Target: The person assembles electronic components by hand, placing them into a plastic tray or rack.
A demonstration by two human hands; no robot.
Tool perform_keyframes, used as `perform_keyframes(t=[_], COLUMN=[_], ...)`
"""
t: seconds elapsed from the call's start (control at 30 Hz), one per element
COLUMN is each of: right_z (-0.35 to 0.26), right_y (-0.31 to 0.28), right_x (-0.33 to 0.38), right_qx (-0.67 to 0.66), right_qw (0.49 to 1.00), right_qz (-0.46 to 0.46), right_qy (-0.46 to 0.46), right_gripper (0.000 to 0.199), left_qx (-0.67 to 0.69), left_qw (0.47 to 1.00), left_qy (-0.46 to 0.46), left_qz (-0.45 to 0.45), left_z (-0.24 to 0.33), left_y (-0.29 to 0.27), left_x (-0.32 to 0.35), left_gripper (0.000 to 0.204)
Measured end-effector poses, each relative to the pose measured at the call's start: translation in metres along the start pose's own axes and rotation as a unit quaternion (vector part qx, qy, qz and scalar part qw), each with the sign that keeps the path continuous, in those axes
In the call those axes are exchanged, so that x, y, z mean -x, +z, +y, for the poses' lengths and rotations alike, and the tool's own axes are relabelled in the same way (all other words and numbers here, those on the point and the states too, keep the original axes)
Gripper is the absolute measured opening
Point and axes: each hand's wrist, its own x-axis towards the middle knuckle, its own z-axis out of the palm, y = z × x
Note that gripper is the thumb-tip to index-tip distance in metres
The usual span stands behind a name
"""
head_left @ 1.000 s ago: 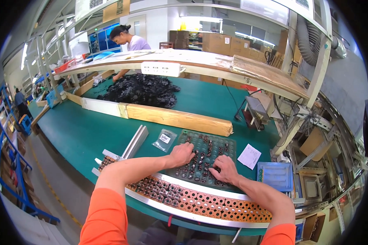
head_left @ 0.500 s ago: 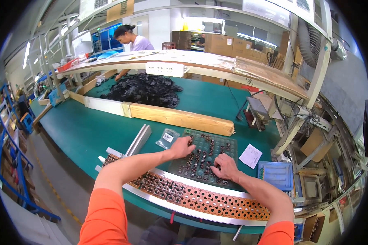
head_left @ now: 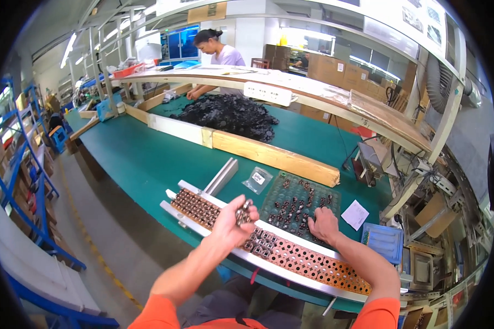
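My left hand (head_left: pixel 231 223) is turned palm up over the long rail fixture, its fingers curled round a cluster of small round metallic parts (head_left: pixel 243 213). My right hand (head_left: pixel 325 226) rests on the right side of a translucent green tray with round pockets (head_left: pixel 270 204). Its fingers are bent down among the parts; what lies under the fingertips is hidden. More small dark and coppery parts (head_left: pixel 295 208) lie scattered in the tray. Below it, the fixture holds an orange-copper panel with rows of round holes (head_left: pixel 307 264). Similar parts fill the panel's left and middle, while bare holes show towards the right.
A clear bag with a white label (head_left: pixel 257 179) and a metal bar (head_left: pixel 221 176) lie beyond the fixture. Right of the tray are a paper slip (head_left: pixel 355 214) and a blue bin (head_left: pixel 383 241). Past a wooden barrier (head_left: pixel 274 156), a person stands by a black heap (head_left: pixel 230 118).
My left hand has come off the tray towards me and turned palm up, now showing parts in it. My right hand stays at the tray's right side. The whole view has shifted.
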Motion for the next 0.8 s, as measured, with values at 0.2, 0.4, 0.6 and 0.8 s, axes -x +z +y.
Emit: perform_keyframes(t=[0.2,0.4,0.6,0.8], right_z=[0.003,-0.005,0.002,0.002], right_y=[-0.002,-0.016,-0.017,-0.025], right_x=[-0.004,-0.004,0.002,-0.004], right_qx=[-0.017,-0.035,-0.052,-0.099], right_qw=[0.998,0.991,0.984,0.981], right_qz=[-0.035,-0.109,-0.146,-0.126], right_qy=[0.054,0.064,0.090,0.111], right_gripper=[0.031,0.040,0.039,0.036], left_qx=[0.077,0.082,0.065,-0.009], left_qw=[0.996,0.996,0.998,0.998], left_qy=[-0.007,-0.001,-0.027,-0.059], left_qz=[0.035,0.028,-0.001,0.036], left_z=[-0.026,-0.041,-0.054,-0.072], left_y=[-0.037,-0.066,-0.076,-0.078], left_x=[0.065,0.102,0.092,0.091], left_gripper=[0.031,0.033,0.038,0.051])
